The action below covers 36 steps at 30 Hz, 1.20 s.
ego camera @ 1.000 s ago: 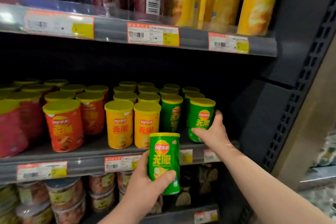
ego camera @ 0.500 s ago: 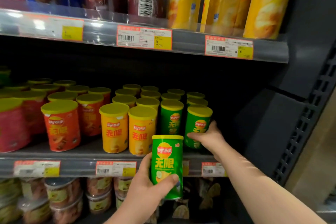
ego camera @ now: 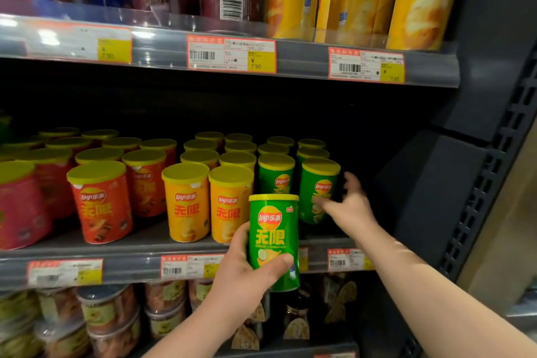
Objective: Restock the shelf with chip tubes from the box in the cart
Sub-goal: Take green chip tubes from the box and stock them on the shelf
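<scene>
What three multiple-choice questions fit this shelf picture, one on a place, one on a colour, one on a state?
1. Where is the held tube?
A. Standing on the top shelf
B. In the air before the front edge of the middle shelf
C. Standing among the red tubes

2. What colour is its body?
A. Green
B. Orange
C. Blue

3. What is the left hand doing?
A. Hanging empty
B. Pressing flat on a price tag
C. Gripping the held tube

Answers:
1 B: it stands on nothing and overlaps the shelf's front edge, just before the shelved green tubes.
2 A: its wrap is green with a red and yellow logo.
3 C: the thumb and fingers curl round its lower half.
</scene>
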{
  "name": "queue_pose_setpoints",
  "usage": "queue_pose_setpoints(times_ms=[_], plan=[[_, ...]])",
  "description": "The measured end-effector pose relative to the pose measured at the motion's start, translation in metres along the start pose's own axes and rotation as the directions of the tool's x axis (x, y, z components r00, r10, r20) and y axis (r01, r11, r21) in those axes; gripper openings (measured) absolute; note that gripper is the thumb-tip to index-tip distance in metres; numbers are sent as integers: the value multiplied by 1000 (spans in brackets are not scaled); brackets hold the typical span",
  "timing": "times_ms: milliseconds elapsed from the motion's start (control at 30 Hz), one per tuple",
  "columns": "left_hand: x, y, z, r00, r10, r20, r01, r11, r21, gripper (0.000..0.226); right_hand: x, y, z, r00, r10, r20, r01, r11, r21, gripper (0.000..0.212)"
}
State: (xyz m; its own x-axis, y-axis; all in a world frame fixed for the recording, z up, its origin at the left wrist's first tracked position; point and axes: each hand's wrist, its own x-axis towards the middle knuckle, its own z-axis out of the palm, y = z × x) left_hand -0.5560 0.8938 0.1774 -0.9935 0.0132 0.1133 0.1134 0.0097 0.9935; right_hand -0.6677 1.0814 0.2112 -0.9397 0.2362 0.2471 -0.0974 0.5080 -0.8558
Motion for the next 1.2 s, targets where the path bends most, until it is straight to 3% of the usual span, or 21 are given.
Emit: queue_pose_setpoints(times_ms=[100, 167, 233, 300, 367, 667, 867, 1100, 1200], plan=[[8, 4, 3, 998, 61, 4, -61, 995, 72, 51, -13, -17, -13, 972, -186, -141, 194, 980, 42, 50], [14, 8, 8, 994, 105, 17, -106, 986, 131, 63, -26, -34, -21, 976, -216, -25, 217, 967, 131, 34], [22, 12, 14, 987, 157, 35, -161, 968, 191, 72, -38, -49, -26, 954, -219, 205, 192, 971, 145, 43], [29, 15, 19, 973, 225, 57, -232, 936, 263, 69, -44, -57, -27, 925, -226, 306, 228, 973, 29, 59], [35, 16, 23, 964, 256, 66, -264, 921, 287, 64, -44, -60, -29, 928, -242, 283, 279, 955, -99, 63], [48, 5, 21, 960, 273, 54, -272, 881, 387, 81, -27, -55, -25, 911, -327, 252, 382, 898, -216, 75], [65, 10, 29, 978, 209, -12, -180, 869, 461, 86, -22, -52, -20, 904, -359, 234, 409, 884, -227, 69], [73, 11, 34, 974, 219, -56, -159, 841, 517, 76, -17, -49, -22, 878, -411, 244, 467, 845, -259, 64], [72, 10, 35, 975, 205, -85, -133, 846, 516, 76, -12, -50, -26, 891, -430, 143, 453, 862, -228, 46]])
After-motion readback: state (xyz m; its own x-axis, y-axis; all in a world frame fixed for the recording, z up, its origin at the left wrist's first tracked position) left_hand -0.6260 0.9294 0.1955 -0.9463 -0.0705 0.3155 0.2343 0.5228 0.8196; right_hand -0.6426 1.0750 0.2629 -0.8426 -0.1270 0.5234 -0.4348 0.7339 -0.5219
